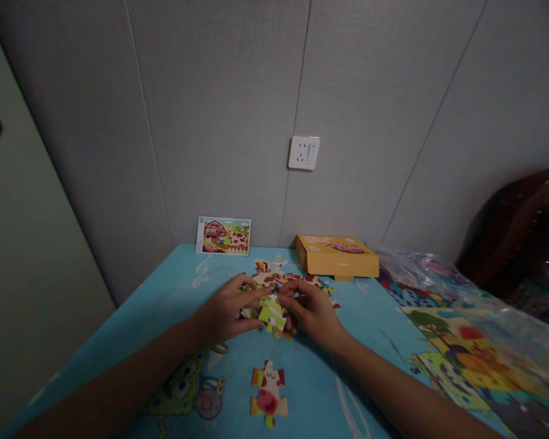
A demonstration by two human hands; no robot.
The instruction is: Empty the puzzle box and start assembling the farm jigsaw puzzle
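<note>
A green jigsaw puzzle piece [272, 313] with a pale fence-like pattern is held up between my hands. My right hand [315, 312] pinches its right edge with thumb and fingers. Around its left side curl the fingers of my left hand [229, 310], which also has a pale piece partly showing between thumb and forefinger. Just behind them lies a pile of puzzle pieces [274, 278], partly covered by my hands. Closer to me, a single cow-face puzzle piece [269, 390] rests flat on the blue tablecloth [238, 381].
A farm picture card [224, 236] leans against the wall at the back left. To its right stands a yellow puzzle box [337, 256]. Clear plastic wrapping [498, 329] and colourful picture sheets [462, 347] cover the table's right side. A wall socket [304, 153] sits above.
</note>
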